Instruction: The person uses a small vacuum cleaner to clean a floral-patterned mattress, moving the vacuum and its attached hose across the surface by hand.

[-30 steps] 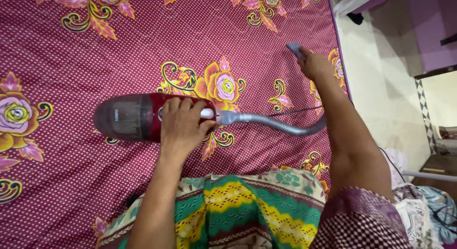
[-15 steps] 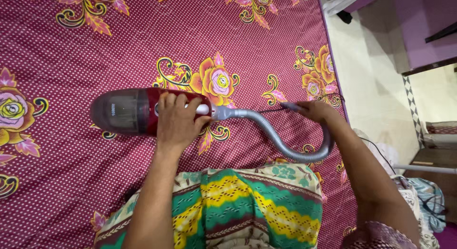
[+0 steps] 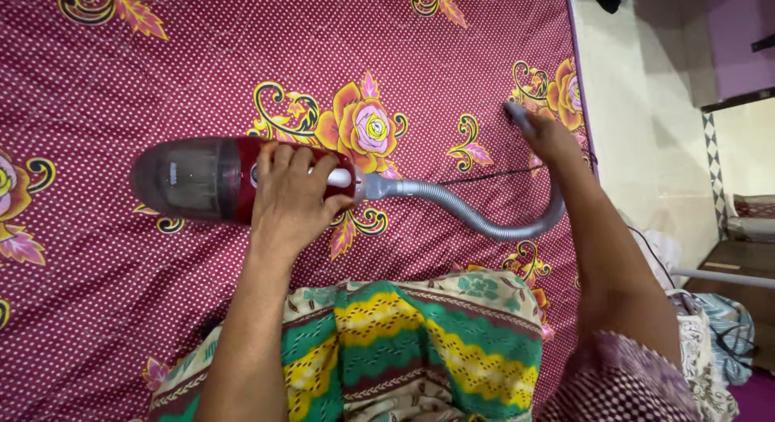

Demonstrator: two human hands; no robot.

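A red handheld vacuum cleaner [image 3: 202,178] with a smoky clear dust cup lies on a maroon dotted bedsheet [image 3: 121,83] printed with flowers. My left hand [image 3: 292,198] grips its handle from above. A grey ribbed hose [image 3: 476,216] curves from the vacuum's right end toward the bed's right edge. My right hand [image 3: 553,138] is closed around the grey nozzle [image 3: 514,113] at the hose's end, pressing it to the sheet near a flower print. A thin black cord [image 3: 492,176] crosses the sheet between hose and hand.
A striped green, yellow and maroon cloth [image 3: 412,341] covers my lap at the bottom. Right of the bed's edge is a pale tiled floor [image 3: 638,123], a purple cabinet [image 3: 735,43], and bundled fabrics [image 3: 718,333] with a cable.
My right hand swept the nozzle back toward me and then away again to the sheet's right edge. My left hand stayed on the vacuum; the view shifted slightly.
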